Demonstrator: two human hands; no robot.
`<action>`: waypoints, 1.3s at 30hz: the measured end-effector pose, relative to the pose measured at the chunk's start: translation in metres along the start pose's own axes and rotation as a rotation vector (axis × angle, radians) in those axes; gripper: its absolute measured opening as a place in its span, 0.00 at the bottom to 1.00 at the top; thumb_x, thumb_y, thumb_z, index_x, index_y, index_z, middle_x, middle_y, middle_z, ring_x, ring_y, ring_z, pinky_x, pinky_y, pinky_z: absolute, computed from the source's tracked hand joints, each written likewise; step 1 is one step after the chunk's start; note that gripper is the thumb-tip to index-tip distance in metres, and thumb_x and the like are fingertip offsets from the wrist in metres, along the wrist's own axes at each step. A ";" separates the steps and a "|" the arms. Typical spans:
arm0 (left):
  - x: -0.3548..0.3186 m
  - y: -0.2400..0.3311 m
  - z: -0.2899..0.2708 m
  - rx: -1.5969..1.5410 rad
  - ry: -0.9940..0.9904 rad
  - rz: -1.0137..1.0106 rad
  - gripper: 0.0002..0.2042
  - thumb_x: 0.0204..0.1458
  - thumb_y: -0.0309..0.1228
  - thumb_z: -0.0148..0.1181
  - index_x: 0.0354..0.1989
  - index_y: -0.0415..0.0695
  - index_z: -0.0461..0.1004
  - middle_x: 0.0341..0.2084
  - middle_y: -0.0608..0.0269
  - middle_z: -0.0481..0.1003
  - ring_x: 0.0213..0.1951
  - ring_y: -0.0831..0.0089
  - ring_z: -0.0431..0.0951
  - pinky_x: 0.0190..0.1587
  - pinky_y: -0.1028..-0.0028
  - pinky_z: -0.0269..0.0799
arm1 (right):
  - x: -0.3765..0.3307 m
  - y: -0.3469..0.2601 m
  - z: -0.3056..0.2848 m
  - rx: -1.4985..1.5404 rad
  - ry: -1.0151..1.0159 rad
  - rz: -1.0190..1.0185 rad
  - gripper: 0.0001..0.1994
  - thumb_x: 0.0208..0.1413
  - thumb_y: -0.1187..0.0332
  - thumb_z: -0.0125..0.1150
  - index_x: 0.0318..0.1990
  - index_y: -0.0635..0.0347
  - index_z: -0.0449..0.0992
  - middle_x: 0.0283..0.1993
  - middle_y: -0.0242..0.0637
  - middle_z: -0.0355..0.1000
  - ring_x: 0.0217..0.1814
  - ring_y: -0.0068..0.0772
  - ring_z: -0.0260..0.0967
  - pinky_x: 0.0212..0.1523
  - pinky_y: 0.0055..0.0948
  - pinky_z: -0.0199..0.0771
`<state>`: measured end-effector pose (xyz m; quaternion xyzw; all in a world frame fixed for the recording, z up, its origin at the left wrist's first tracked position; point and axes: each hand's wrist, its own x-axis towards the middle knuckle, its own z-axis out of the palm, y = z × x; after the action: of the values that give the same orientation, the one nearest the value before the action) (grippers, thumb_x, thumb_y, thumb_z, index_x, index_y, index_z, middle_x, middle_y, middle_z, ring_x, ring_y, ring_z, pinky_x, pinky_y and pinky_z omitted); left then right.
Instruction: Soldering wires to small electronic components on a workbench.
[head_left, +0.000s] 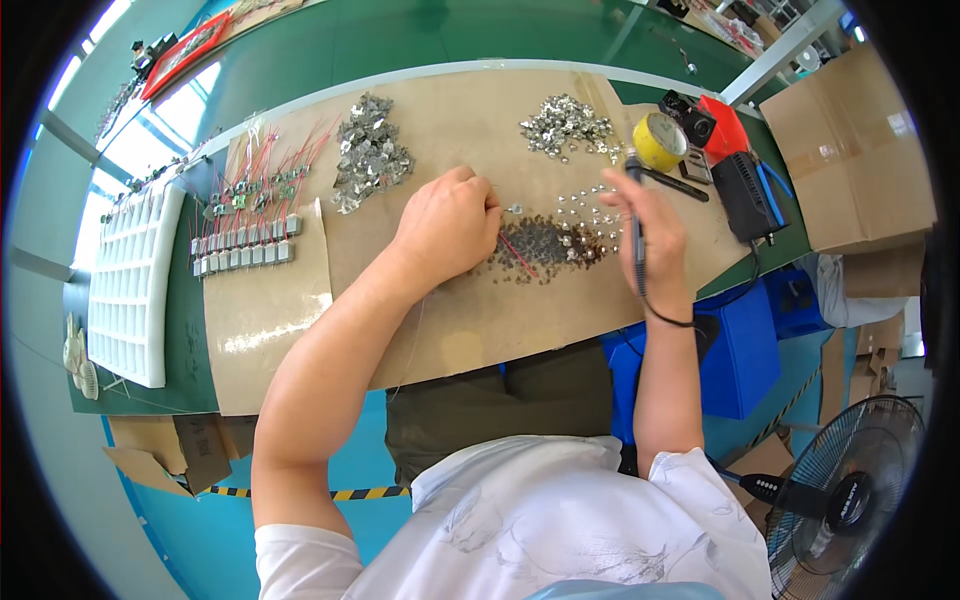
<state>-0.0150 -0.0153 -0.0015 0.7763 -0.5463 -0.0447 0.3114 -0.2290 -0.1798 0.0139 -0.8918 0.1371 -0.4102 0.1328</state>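
Observation:
My left hand (447,228) rests on the brown cardboard sheet (470,320), its fingers pinched on a small metal part (514,209) with a thin red wire (515,252) trailing from it. My right hand (650,235) grips a dark soldering iron (637,225) like a pen, the handle running down through the fist, the tip hidden near the part. A dark scorched patch strewn with small shiny metal pieces (550,245) lies between the hands.
Two heaps of metal parts (368,152) (565,125) lie further back. Rows of small components with red wires (250,215) sit left, beside a white gridded tray (130,285). A yellow tape roll (660,142), black soldering station (748,195), cardboard boxes (850,150), a fan (850,495).

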 end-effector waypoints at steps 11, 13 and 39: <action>0.000 -0.001 0.001 -0.019 0.009 0.006 0.06 0.54 0.30 0.66 0.33 0.41 0.82 0.34 0.52 0.79 0.39 0.49 0.82 0.44 0.56 0.78 | 0.008 -0.021 0.024 -0.007 -0.147 -0.082 0.16 0.55 0.78 0.69 0.51 0.52 0.82 0.34 0.33 0.80 0.33 0.40 0.69 0.34 0.38 0.72; 0.000 0.000 0.002 -0.029 0.024 0.021 0.06 0.54 0.30 0.66 0.33 0.41 0.82 0.34 0.52 0.79 0.39 0.49 0.82 0.45 0.56 0.78 | 0.009 -0.023 0.025 -0.025 -0.164 -0.073 0.16 0.55 0.77 0.69 0.51 0.53 0.82 0.34 0.33 0.80 0.34 0.41 0.69 0.34 0.38 0.72; -0.001 -0.001 0.001 -0.040 0.016 0.003 0.05 0.54 0.30 0.68 0.33 0.41 0.82 0.34 0.53 0.79 0.40 0.51 0.82 0.45 0.57 0.78 | 0.001 -0.035 0.039 0.054 -0.103 -0.122 0.17 0.55 0.80 0.68 0.52 0.54 0.82 0.29 0.35 0.72 0.32 0.41 0.66 0.33 0.38 0.70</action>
<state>-0.0152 -0.0149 -0.0035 0.7694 -0.5440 -0.0490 0.3311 -0.1936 -0.1430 0.0018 -0.9145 0.0645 -0.3745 0.1385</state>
